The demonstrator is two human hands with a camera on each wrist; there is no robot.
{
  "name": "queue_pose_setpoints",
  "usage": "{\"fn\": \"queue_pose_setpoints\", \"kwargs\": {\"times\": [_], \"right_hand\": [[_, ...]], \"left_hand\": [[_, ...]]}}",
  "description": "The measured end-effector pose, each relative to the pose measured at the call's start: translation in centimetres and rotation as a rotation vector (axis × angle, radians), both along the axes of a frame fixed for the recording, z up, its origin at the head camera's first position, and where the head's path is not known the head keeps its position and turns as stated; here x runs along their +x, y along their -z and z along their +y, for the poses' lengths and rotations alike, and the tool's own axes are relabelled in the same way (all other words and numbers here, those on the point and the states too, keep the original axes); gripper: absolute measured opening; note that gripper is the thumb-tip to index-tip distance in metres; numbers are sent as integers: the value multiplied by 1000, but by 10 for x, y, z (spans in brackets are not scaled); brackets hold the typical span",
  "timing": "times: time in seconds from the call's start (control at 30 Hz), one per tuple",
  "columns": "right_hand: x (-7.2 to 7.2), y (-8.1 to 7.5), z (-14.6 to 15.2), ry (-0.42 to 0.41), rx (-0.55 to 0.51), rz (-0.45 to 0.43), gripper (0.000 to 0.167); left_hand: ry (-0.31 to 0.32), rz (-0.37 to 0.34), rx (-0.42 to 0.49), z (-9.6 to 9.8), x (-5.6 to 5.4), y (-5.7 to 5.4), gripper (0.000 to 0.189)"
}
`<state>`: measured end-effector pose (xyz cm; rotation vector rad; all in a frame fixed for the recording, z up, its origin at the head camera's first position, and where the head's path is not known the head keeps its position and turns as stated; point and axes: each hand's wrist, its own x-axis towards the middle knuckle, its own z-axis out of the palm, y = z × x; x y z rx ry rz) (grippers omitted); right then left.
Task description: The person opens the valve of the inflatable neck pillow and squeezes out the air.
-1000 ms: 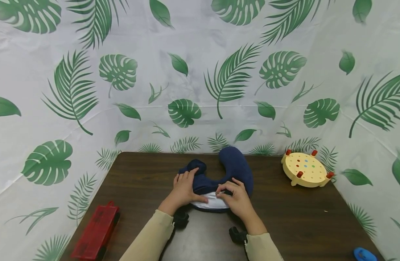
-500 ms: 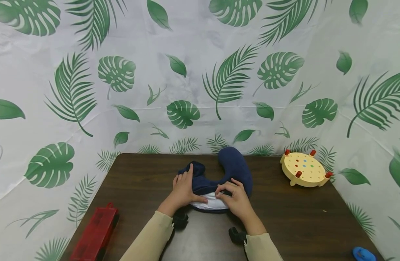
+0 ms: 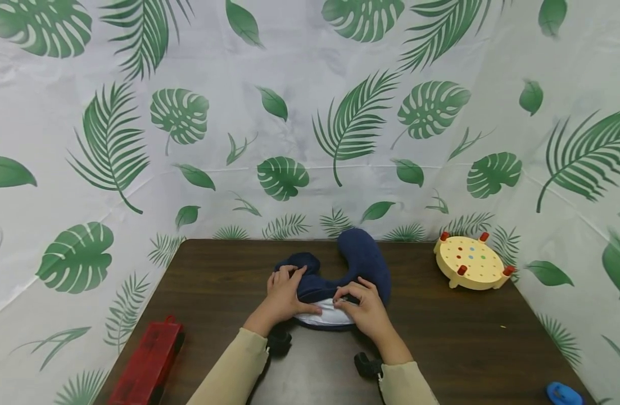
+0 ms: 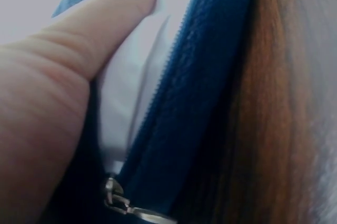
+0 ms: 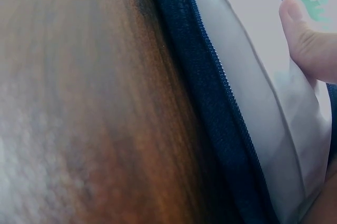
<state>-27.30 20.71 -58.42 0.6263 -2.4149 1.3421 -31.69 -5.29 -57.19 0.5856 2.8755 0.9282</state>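
A navy U-shaped neck pillow (image 3: 365, 259) lies at the middle of the table, its zipper unfastened along the near curve. White inner fabric (image 3: 326, 316) shows in the gap. My left hand (image 3: 283, 293) grips the pillow's left part, fingers bent over the navy cover and thumb lying on the white fabric. At the lower end of the opening in the left wrist view is a metal zipper pull (image 4: 113, 195). With thumb and forefinger together, my right hand (image 3: 365, 308) pinches the opening's far edge. The right wrist view shows the zipper teeth (image 5: 226, 84) and part of that hand.
A red toy vehicle (image 3: 148, 363) lies at the table's left edge. On the back right sits a round yellow pegboard toy (image 3: 470, 264) with red pegs. A small blue object (image 3: 564, 394) is at the front right. Leaf-print cloth (image 3: 310, 124) hangs behind the table (image 3: 456, 349).
The left forefinger rose off the pillow half a second ago and has come back down, bent, onto the navy cover. The right hand keeps its pinch in the same place.
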Motion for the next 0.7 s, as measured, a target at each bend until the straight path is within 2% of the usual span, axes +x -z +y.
{"fn": "queue_pose_setpoints", "kwargs": {"times": [0.17,0.47,0.57,0.7], "right_hand": [[0,0,-1,4,3,0,27],[-1,3,0,13,7,-1,27],[-1,4,0,13,7,1,28],[-2,3,0,10,-4,-6,29]], "left_hand": [[8,2,29,-2,1,0,111],[17,15,-21,-1,-2,2,107],[-4,14,-14,0,-2,3,112],[-31,9,24,1,-2,4,130]]}}
